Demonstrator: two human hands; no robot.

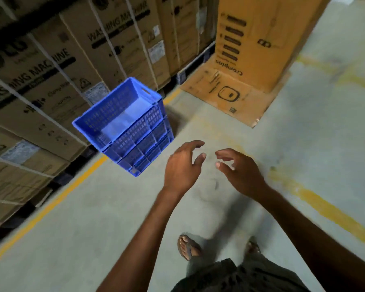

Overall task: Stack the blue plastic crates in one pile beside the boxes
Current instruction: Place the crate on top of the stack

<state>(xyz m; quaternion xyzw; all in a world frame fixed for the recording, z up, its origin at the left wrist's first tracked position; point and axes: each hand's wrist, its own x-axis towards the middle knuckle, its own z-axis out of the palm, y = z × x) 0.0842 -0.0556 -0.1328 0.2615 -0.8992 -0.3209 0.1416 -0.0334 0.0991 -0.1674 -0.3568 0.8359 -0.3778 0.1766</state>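
A pile of blue plastic crates [126, 127] stands on the concrete floor beside the row of washing-machine boxes [51, 66]. The top crate is empty, with a perforated wall and a handle slot. My left hand [182, 165] hovers just right of the pile, fingers spread, holding nothing and not touching the crates. My right hand [239, 170] is further right, over bare floor, also spread and empty. The two hands face each other with a small gap between them.
An orange cardboard box [259, 39] stands at the back right on a flattened cardboard sheet [226, 93]. Yellow floor lines [57, 199] run along the boxes and at the right. My sandalled feet [187, 247] are at the bottom.
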